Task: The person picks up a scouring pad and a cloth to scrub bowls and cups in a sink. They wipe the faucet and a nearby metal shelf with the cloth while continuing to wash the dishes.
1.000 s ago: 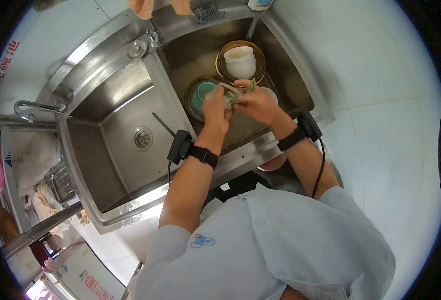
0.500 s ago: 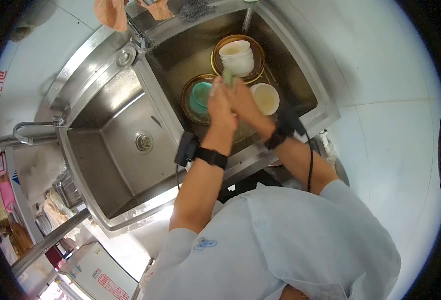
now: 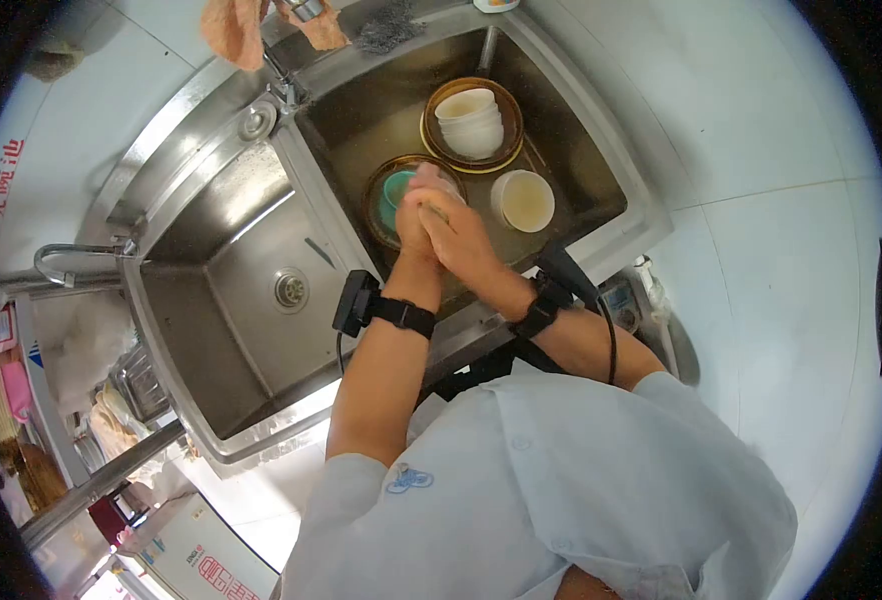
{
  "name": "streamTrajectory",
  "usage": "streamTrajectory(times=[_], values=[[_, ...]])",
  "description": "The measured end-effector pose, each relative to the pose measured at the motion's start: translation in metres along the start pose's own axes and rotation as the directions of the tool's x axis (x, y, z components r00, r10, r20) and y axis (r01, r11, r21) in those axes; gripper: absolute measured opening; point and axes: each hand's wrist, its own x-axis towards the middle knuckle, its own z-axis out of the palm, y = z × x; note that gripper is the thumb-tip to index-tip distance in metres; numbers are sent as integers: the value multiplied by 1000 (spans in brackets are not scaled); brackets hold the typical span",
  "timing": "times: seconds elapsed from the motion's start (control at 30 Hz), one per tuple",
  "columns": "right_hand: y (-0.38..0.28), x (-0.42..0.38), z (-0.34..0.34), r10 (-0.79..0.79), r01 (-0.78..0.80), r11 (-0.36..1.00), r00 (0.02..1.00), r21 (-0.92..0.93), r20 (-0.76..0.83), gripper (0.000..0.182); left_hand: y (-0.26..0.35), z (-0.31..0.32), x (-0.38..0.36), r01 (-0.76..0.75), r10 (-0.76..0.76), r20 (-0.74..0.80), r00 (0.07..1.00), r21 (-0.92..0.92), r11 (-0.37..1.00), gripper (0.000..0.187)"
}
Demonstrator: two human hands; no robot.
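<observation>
My left hand (image 3: 414, 228) and my right hand (image 3: 462, 242) are clasped together above the right sink basin. Squeezed between the palms is a small pale-green pad (image 3: 440, 212), mostly covered by my fingers. Beneath the hands, partly hidden, a turquoise bowl (image 3: 394, 188) sits on a brown round tray (image 3: 373, 208). Farther back, stacked white bowls (image 3: 472, 134) rest on a second brown tray (image 3: 511, 147). A single white bowl (image 3: 526, 202) with cloudy liquid in it stands right of my hands.
The left basin (image 3: 251, 270) has a drain (image 3: 291, 288) and a curved faucet (image 3: 56, 250). Another faucet (image 3: 286, 85) stands behind the divider. Dark steel wool (image 3: 391, 30) and an orange cloth (image 3: 233, 32) lie at the back rim. A steel rail (image 3: 101, 487) runs lower left.
Both hands have moved left and closed more tightly together over the turquoise bowl. The green pad, which stuck out beyond the fingers before, is now mostly hidden between the palms.
</observation>
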Motion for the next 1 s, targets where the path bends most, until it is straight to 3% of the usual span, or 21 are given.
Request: streamTrajectory(times=[0.03, 0.07, 0.1, 0.13, 0.17, 0.2, 0.27, 0.3, 0.33, 0.37, 0.4, 0.43, 0.5, 0.57, 0.6, 0.63, 0.7, 0.73, 0.77, 0.87, 1.0], values=[[-4, 0, 1, -2, 2, 997, 1000, -78, 1, 17, 2, 17, -7, 26, -10, -59, 998, 272, 962, 27], [5, 6, -4, -2, 1, 997, 1000, -77, -11, 17, 5, 35, -13, 81, -20, -119, 993, 540, 838, 27], [27, 19, -16, 120, -125, 990, 990, -72, -71, 15, 7, 53, -19, 152, -29, -177, 984, 737, 658, 27], [50, 34, -28, 235, -243, 968, 964, -61, -125, 14, 9, 78, -21, 198, -105, -290, 951, 312, 929, 27], [57, 44, -34, 339, -352, 935, 925, -47, -173, 13, 9, 92, -20, 164, -224, -344, 912, -194, 967, 28], [62, 36, -30, 330, -344, 937, 927, -53, -177, 13, 8, 98, -21, 141, -174, -381, 908, -113, 984, 31], [48, 11, -19, 262, -229, 947, 957, 225, -128, 17, 23, 94, -13, 124, -157, -449, 880, -103, 987, 32], [33, -1, -7, 252, -222, 951, 960, 217, -120, 17, 31, 89, -8, 114, -144, -527, 838, -89, 989, 34], [15, -15, 9, 55, -39, 997, 967, 68, -250, 19, 27, 70, 1, 15, 77, -581, 810, 152, 988, 30], [4, -16, 11, -50, 49, 999, 953, -10, -298, 20, 30, 67, -2, 8, 81, -585, 807, 149, 989, 30], [-7, -17, 13, -153, 128, 987, 927, -96, -342, 21, 32, 65, -8, 27, -10, -398, 917, 35, 999, 30], [-20, -9, 6, -150, 119, 986, 943, -121, -298, 22, 33, 65, -14, 78, -89, -179, 980, -70, 995, 30], [-17, 5, -7, -143, 105, 983, 954, -151, -264, 23, 33, 86, -22, 119, -149, -216, 965, -144, 982, 31], [0, 26, -32, -290, 280, 925, 957, -257, -2, 23, 33, 106, -23, 156, -244, -281, 928, -301, 941, 33], [4, 29, -36, -388, 384, 880, 921, -278, 44, 21, 28, 99, -18, 136, -176, -246, 953, -171, 976, 30], [6, 32, -38, -379, 377, 883, 924, -280, 51, 21, 23, 91, -13, 100, -106, -209, 972, -41, 994, 29], [9, 33, -37, -192, 234, 908, 970, -348, 151, 21, 34, 103, -10, 124, -200, -381, 903, -216, 969, 26], [6, 34, -35, -198, 224, 935, 973, -274, 121, 24, 44, 116, -11, 166, -234, -464, 854, -184, 969, 26], [7, 36, -33, -186, 211, 939, 976, -272, 115, 24, 45, 117, -12, 178, -245, -468, 849, -184, 967, 26], [11, 42, -33, 96, -61, 985, 972, -164, 214, 28, 43, 104, -8, 209, -194, -399, 896, -5, 978, 26], [19, 42, -32, 27, 25, 976, 971, -215, 236, 27, 30, 101, -6, 210, -135, -454, 881, 119, 970, 25]])
